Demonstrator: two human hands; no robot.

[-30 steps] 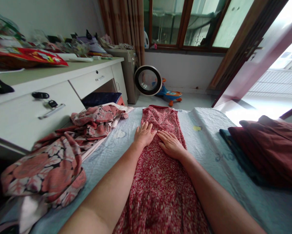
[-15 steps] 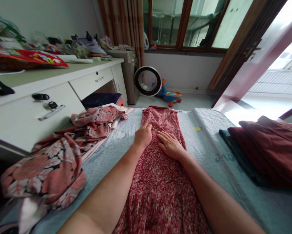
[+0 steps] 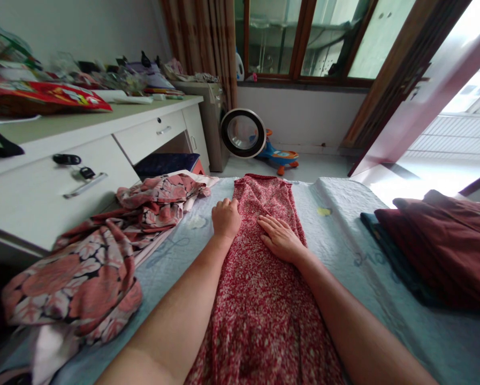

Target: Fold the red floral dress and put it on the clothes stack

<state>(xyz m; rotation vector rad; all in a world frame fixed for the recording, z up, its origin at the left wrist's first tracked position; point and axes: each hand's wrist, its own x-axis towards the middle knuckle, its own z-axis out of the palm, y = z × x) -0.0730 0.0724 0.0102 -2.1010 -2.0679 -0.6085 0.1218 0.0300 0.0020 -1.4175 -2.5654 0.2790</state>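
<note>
A long red dress with a small pale print lies lengthwise in front of me, its far end near the bed's far edge. My left hand is closed at the dress's left edge, its fingers curled over the fabric there; the fingertips are partly hidden. Flat on the middle of the dress rests my right hand, fingers stretched out and pointing up and left. Some wrinkles show in the cloth just beyond both hands.
A pale blue bedsheet lies under everything. Crumpled pink floral cloth is on the left, folded dark red clothes on the right. Beyond stand a white desk, an open washing machine door and a blue ride-on toy.
My left hand has moved left and slightly up, from the upper middle of the dress to its left edge. My right hand has stayed in place.
</note>
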